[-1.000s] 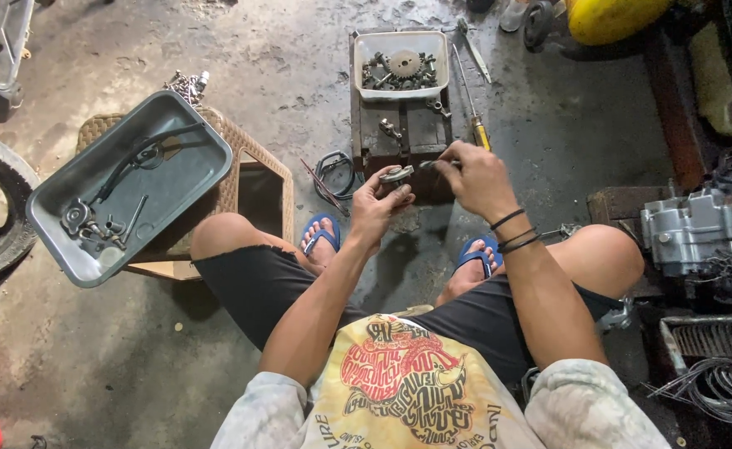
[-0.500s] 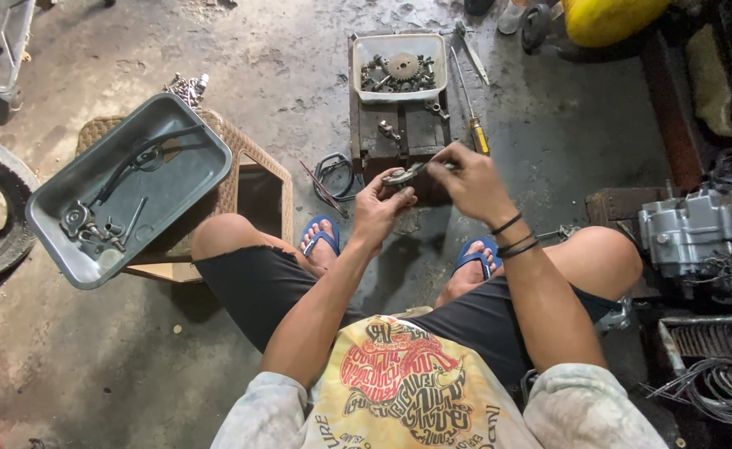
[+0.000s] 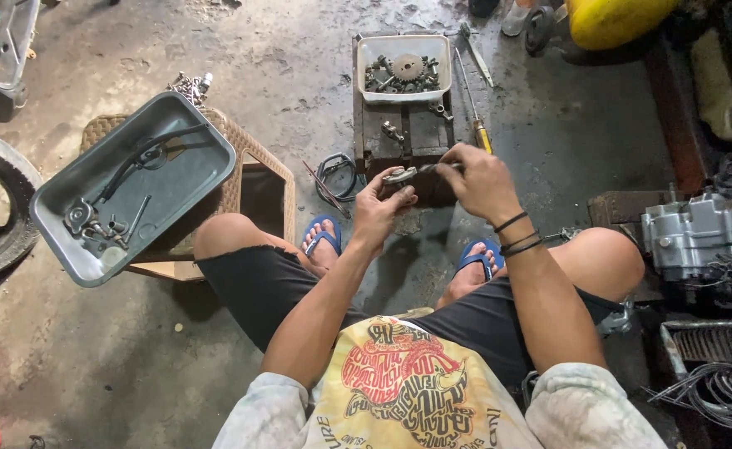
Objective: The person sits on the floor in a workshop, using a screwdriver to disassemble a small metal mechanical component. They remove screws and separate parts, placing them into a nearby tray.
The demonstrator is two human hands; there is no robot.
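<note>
Metal part [image 3: 400,175], small, grey and oblong, is held above the dark wooden block [image 3: 399,141], between the knees. Left hand [image 3: 380,206] fingers pinch one end; right hand [image 3: 476,179] fingers grip a thin tool at the other (tip hidden). Bare concrete floor [image 3: 299,75] lies open to the left; grey tray [image 3: 125,187] sits well apart.
</note>
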